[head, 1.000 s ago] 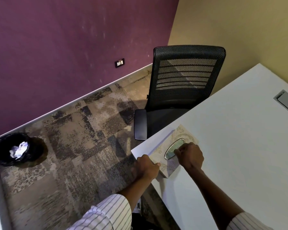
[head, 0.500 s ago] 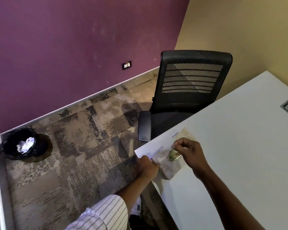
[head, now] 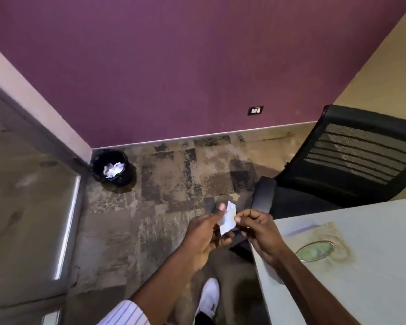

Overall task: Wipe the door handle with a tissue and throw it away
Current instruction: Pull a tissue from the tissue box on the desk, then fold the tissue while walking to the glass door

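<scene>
**Tissue held between both hands above the carpet**

Head view. The tissue (head: 227, 218), a small white folded piece, is held in the air between the two hands, over the patterned carpet (head: 174, 184) and just off the near corner of the white table (head: 373, 289). The left hand (head: 204, 235) pinches the tissue's left side, thumb raised against its upper edge and fingers curled beneath its lower end. The right hand (head: 258, 231) pinches the tissue's right edge between thumb and forefinger, its remaining fingers folded in; its forearm lies across the table corner. A striped sleeve (head: 124, 313) covers the left arm near the bottom edge of the frame.

On the table, right of the right forearm, lies a flat tissue box (head: 321, 245) with a pale leaf pattern and an oval opening on top. A black mesh-backed office chair (head: 352, 156) stands at the table's far side. A black-lined waste bin (head: 111, 166) sits on the floor in the corner where the purple wall (head: 174, 66) meets the door frame; it holds crumpled white paper (head: 114, 169) and is well apart from the hands. A glass door panel (head: 28, 195) with a metal frame fills the left side; no handle can be made out on it. A wall socket (head: 255, 110) is set low on the purple wall. One white shoe (head: 210, 296) shows below the hands.
</scene>
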Demonstrator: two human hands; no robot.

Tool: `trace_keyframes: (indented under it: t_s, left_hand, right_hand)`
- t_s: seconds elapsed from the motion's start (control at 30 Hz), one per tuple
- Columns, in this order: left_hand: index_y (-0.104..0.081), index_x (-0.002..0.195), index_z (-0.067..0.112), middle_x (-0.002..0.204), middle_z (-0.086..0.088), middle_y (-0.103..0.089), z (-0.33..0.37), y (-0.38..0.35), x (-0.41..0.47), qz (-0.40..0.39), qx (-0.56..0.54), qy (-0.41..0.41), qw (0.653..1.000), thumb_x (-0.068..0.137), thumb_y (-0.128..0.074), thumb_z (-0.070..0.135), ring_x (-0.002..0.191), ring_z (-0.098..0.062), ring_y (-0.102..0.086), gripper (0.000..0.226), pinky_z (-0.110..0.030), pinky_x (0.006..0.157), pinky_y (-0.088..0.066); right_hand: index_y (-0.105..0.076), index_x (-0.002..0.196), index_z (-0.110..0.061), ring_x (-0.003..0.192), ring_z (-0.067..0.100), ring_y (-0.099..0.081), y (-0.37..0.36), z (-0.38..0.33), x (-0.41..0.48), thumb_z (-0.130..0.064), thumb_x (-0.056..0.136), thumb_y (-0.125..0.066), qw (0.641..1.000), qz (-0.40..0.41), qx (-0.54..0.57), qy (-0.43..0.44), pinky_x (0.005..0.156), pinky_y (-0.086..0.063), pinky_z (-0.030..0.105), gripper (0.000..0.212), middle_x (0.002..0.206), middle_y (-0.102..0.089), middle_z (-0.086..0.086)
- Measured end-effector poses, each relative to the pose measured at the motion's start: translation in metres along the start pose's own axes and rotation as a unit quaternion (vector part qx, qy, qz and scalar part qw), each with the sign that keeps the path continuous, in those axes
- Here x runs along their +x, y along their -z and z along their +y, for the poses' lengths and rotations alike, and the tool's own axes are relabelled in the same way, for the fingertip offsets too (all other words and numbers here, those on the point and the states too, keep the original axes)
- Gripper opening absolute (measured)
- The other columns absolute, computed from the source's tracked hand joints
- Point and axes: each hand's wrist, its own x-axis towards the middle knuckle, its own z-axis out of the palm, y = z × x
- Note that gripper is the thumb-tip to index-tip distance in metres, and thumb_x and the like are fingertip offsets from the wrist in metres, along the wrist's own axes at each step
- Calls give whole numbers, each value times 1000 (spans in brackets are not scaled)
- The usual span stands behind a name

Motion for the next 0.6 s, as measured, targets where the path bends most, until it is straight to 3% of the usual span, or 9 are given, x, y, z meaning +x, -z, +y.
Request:
trace_keyframes:
  t_s: [0.03, 0.07, 0.13, 0.2, 0.33, 0.43, 0.5, 0.6]
  left_hand:
    - [-82, 117, 1, 101, -17, -86, 5, 13, -5, 18, -11, -19, 1000, 102, -79, 37, 77, -22, -78, 39, -27, 59, -61]
    - [-81, 113, 0, 102, -20, -86, 8, 26, -10, 38, -13, -40, 998, 101, -81, 29, 75, -22, -77, 31, -27, 60, -61]
    - [-81, 105, 2, 112, -28, -84, 15, 58, -20, 81, -4, -83, 993, 100, -83, 16, 84, -27, -77, 15, -30, 69, -61]
    - [-77, 93, 8, 112, -26, -85, 21, 91, -30, 124, 9, -122, 985, 98, -84, 9, 89, -28, -77, 9, -33, 73, -62]
    - [-74, 89, 8, 85, -10, -82, 31, 160, -51, 218, 52, -192, 956, 93, -89, 11, 76, -21, -73, 15, -38, 71, -60]
    - [-76, 94, 1, 92, -21, -84, 39, 209, -71, 272, 41, -223, 935, 93, -91, 20, 81, -33, -80, 24, -54, 81, -67]
    - [-77, 94, 2, 91, -20, -85, 42, 242, -85, 297, 16, -237, 925, 94, -91, 24, 92, -41, -84, 26, -57, 84, -67]
    - [-77, 92, 3, 88, -15, -86, 45, 293, -106, 326, -11, -238, 915, 95, -89, 26, 93, -39, -85, 25, -56, 83, -68]
  right_hand:
    - [-83, 83, -7, 59, 14, -61, -16, 0, 3, -6, 85, -81, 1000, -18, 0, -7, 53, -49, 21, 3, 73, -74, 10]
    - [-84, 84, -8, 61, 14, -64, -30, 4, 8, 0, 91, -74, 999, -31, -1, -9, 54, -51, 20, 15, 75, -76, 10]
    - [-86, 89, -5, 72, 19, -74, -64, 7, 14, 1, 95, -66, 997, -67, 8, -23, 61, -58, 23, 22, 86, -82, 14]
    - [-87, 90, -6, 83, 18, -79, -102, 6, 17, -8, 95, -65, 994, -91, 42, -39, 67, -62, 24, 22, 93, -84, 12]
    - [-86, 96, -8, 91, 21, -81, -182, 9, 18, -34, 98, -64, 985, -149, 40, -71, 73, -65, 29, 34, 101, -83, 16]
    - [-86, 106, -9, 91, 21, -81, -239, 15, 12, -41, 93, -78, 975, -206, -21, -74, 72, -63, 28, 35, 107, -84, 16]
    - [-85, 108, -7, 86, 21, -79, -276, 20, 9, -39, 81, -89, 968, -234, -77, -52, 67, -61, 26, 42, 106, -84, 19]
    - [-86, 104, -6, 81, 20, -77, -333, 27, 5, -33, 73, -96, 961, -249, -117, -32, 64, -58, 24, 42, 102, -84, 20]
